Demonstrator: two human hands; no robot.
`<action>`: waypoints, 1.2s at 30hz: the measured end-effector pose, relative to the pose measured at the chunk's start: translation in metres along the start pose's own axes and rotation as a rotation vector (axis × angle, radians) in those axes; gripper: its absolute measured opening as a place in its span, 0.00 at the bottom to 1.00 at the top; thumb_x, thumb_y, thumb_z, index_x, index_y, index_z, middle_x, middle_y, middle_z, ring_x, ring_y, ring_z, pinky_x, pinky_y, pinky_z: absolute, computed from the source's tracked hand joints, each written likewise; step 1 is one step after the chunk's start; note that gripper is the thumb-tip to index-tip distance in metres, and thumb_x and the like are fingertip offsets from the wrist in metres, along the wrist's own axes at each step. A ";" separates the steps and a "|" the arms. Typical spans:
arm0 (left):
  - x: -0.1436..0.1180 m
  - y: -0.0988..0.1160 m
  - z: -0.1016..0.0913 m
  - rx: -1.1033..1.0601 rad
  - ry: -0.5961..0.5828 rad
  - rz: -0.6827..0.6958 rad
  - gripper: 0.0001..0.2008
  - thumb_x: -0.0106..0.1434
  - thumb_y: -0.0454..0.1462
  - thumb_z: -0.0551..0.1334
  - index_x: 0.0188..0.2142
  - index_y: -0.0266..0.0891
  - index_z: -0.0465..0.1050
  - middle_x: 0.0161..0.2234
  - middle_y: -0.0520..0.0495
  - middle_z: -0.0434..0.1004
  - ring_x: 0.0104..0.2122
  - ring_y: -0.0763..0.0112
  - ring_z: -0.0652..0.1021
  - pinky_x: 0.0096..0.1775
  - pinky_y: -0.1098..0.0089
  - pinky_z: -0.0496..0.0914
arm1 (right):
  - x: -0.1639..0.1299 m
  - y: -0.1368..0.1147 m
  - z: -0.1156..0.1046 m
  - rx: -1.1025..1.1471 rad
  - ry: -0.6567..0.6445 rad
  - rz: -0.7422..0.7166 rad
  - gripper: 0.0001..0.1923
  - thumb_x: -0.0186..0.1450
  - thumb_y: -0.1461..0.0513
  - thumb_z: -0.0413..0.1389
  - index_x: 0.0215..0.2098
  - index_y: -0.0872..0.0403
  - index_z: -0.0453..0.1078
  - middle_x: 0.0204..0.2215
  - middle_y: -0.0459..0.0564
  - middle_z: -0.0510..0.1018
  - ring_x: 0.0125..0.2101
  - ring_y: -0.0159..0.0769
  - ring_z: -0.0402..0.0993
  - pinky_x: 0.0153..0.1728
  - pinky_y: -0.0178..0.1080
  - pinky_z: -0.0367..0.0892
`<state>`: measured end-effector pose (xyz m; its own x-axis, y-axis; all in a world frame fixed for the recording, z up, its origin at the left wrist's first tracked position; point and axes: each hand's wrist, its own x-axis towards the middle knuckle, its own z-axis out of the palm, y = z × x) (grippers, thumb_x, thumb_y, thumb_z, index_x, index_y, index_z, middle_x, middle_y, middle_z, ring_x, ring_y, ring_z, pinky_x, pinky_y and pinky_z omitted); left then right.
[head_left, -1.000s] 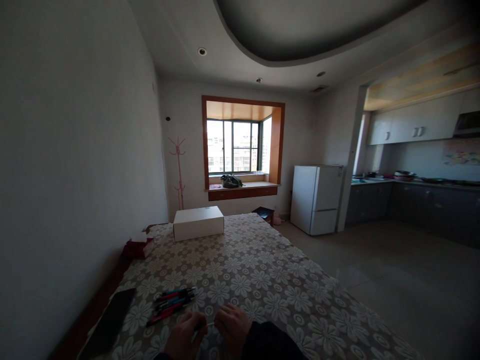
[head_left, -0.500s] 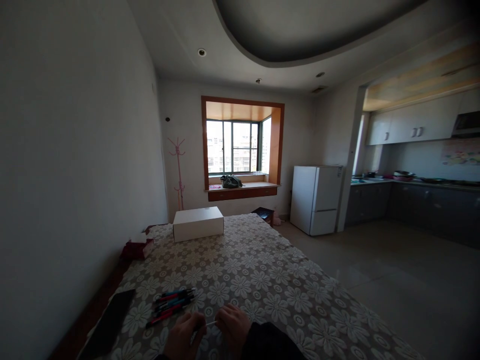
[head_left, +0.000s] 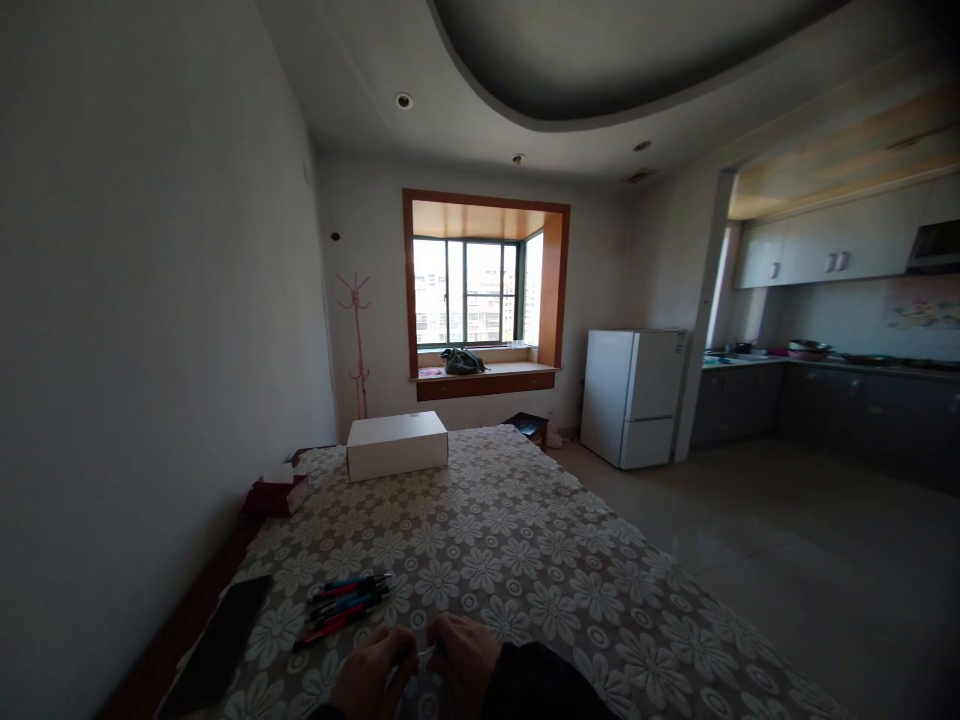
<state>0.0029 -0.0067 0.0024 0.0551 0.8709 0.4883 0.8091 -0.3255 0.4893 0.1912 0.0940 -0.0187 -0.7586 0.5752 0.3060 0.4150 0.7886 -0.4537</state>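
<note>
Close together at the bottom of the view, both my hands are closed over the patterned cloth. My left hand pinches one end of a thin pale rod-like piece. On its other end are the curled fingers of my right hand, below a dark sleeve. Only a short stretch of the piece shows between the fingertips, so its exact kind cannot be told. Just beyond my left hand lies a small bunch of pens in red, blue and black, side by side on the cloth.
A flower-patterned tablecloth covers the table. At left lies a dark flat object, with a dark red tissue pack farther back by the wall. A white box stands at the far end. Beyond are a stool and a fridge.
My hands have come slightly nearer each other, and less of the thin pale piece shows between them. The pens and box stay where they were.
</note>
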 end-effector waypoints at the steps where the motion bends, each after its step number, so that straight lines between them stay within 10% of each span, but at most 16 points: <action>1: 0.000 0.000 0.000 -0.004 -0.004 0.002 0.10 0.67 0.41 0.55 0.32 0.42 0.71 0.31 0.47 0.78 0.33 0.67 0.79 0.34 0.72 0.73 | 0.000 -0.001 -0.001 -0.002 -0.009 0.013 0.14 0.59 0.63 0.61 0.43 0.50 0.66 0.37 0.47 0.79 0.38 0.40 0.76 0.38 0.38 0.65; 36: -0.001 0.000 0.004 -0.032 -0.072 -0.063 0.02 0.62 0.38 0.58 0.35 0.46 0.69 0.33 0.51 0.81 0.36 0.64 0.81 0.35 0.71 0.70 | 0.000 -0.006 -0.007 -0.061 -0.001 -0.172 0.09 0.62 0.62 0.55 0.43 0.49 0.68 0.35 0.46 0.80 0.38 0.40 0.74 0.39 0.39 0.66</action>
<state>0.0052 -0.0058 -0.0010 0.0469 0.9138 0.4033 0.7933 -0.2795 0.5409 0.1924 0.0909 -0.0105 -0.8215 0.4308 0.3736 0.3090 0.8870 -0.3432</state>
